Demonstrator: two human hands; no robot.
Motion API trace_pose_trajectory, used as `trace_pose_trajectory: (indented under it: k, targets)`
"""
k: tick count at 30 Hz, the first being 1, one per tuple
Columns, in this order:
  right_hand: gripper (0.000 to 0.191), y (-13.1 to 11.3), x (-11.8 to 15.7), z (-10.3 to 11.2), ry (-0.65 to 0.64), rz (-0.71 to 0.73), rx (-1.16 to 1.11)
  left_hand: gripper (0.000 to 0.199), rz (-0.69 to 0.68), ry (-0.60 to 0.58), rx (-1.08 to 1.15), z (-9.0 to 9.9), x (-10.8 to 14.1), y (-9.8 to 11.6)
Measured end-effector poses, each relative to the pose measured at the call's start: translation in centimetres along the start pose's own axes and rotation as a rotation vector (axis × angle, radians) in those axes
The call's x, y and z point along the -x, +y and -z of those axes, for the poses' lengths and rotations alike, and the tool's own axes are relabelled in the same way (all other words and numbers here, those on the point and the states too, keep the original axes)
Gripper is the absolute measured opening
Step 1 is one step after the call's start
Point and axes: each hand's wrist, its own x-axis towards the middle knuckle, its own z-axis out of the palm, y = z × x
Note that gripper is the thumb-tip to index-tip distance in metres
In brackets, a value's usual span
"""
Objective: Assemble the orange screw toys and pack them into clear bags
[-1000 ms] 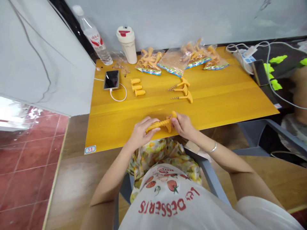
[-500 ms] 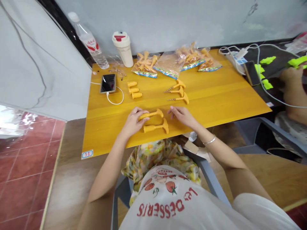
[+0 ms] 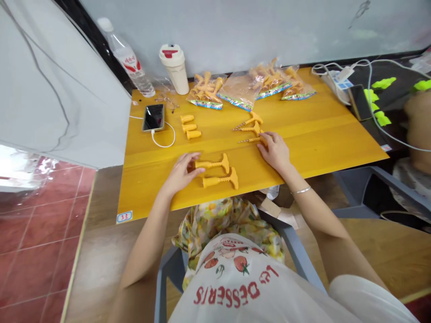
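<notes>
Beneath right hand (image 3: 274,152), yellow screw (image 3: 249,141), head hidden

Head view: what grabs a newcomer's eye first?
The yellow table stands out, with three orange T-handled screws mid-table under the right hand. Two larger orange T-handles lie by the left hand. Bags of orange parts line the back edge; neon green pieces sit far right.

Desk items, head view | smartphone (image 3: 153,117), face up, white charging cable (image 3: 174,135) plugged in | plastic water bottle (image 3: 132,70), red label | cream tumbler (image 3: 174,72), red-marked lid | power strip (image 3: 335,82) | dark phone (image 3: 359,102) | lime-green pieces (image 3: 381,83) | table label "33" (image 3: 124,217)
</notes>
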Motion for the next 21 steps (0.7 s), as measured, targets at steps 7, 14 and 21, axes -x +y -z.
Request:
trace_pose_trajectory:
  k: [7, 14, 21]
  targets:
    - [0.051, 1.2, 0.3, 0.6, -0.137, 0.109, -0.033, 0.043, -0.095, 0.186, -0.294, 1.6, -5.1, -1.3]
    - [0.050, 1.3, 2.3, 1.7, -0.155, 0.263, -0.105, 0.028, 0.005, 0.242, -0.439, -0.5, -7.9, -2.2]
    - [0.046, 0.5, 2.9, 0.7, -0.222, 0.256, -0.086, 0.026, -0.066, 0.159, -0.266, -0.1, -5.8, -0.6]
